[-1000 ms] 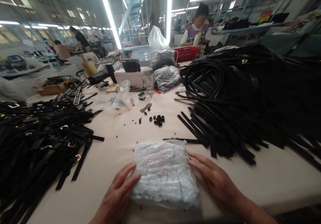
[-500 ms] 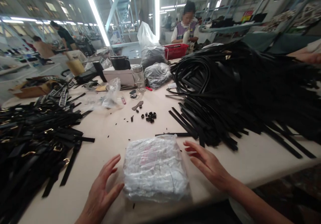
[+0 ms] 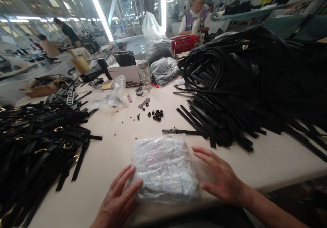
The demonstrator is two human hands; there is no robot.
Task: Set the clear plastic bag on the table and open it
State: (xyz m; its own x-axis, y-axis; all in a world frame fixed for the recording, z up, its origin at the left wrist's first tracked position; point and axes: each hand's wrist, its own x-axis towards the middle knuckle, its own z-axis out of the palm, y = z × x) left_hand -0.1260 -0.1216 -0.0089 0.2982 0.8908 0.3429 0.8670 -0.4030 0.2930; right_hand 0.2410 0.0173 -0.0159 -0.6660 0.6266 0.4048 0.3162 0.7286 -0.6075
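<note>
Your left hand (image 3: 119, 200) and right hand (image 3: 221, 180) lie flat with fingers spread, one against each side of the plastic-wrapped packet (image 3: 165, 168) at the near edge of the worktop (image 3: 278, 160); neither hand is closed on it. By the look of it, you are squaring the packet up before handling it. Lifting or opening it calls for a firm hold on the slippery wrap. Black straps (image 3: 219, 125) lie just beyond, and buckled straps (image 3: 38, 142) are heaped at your left.
</note>
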